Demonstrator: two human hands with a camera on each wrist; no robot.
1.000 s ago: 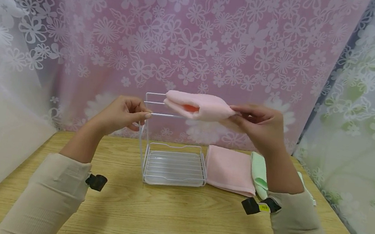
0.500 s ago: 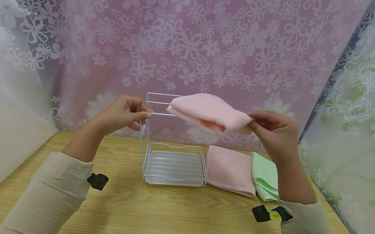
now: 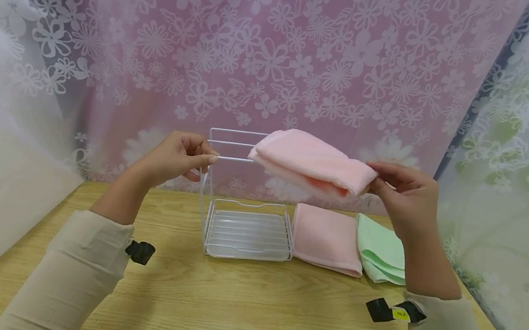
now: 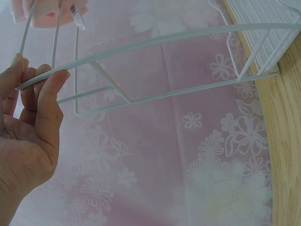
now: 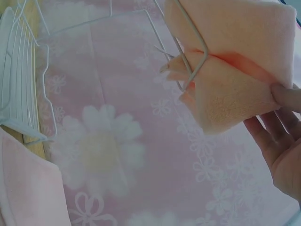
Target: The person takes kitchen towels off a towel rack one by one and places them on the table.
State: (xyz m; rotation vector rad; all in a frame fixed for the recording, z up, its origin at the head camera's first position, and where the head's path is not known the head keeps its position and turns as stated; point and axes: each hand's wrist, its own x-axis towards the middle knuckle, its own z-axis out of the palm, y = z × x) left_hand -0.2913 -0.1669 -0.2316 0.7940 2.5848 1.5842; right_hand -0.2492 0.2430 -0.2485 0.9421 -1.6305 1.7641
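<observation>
A white wire rack (image 3: 237,144) stands upright on the table, with top bars and a slatted base holding a tray (image 3: 248,249). My left hand (image 3: 185,156) pinches the bar at the rack's upper left corner, also plain in the left wrist view. A folded pink towel (image 3: 312,163) lies across the right part of the top bars and reaches past their ends. Thumb and fingers of my right hand (image 3: 407,200) pinch its right edge. In the right wrist view, bent bar ends (image 5: 202,52) touch the towel's folds; part of the towel's far side is hidden.
Right beside the rack's base lies another folded pink towel (image 3: 327,240). A folded green towel (image 3: 381,247) touches its right side, partly covered by my right forearm. A flowered curtain (image 3: 276,77) hangs behind the wooden table (image 3: 226,305).
My right hand has moved to the right, drawing the pink towel along the top bars. The towel looks flatter and longer. My left hand has kept its grip on the rack.
</observation>
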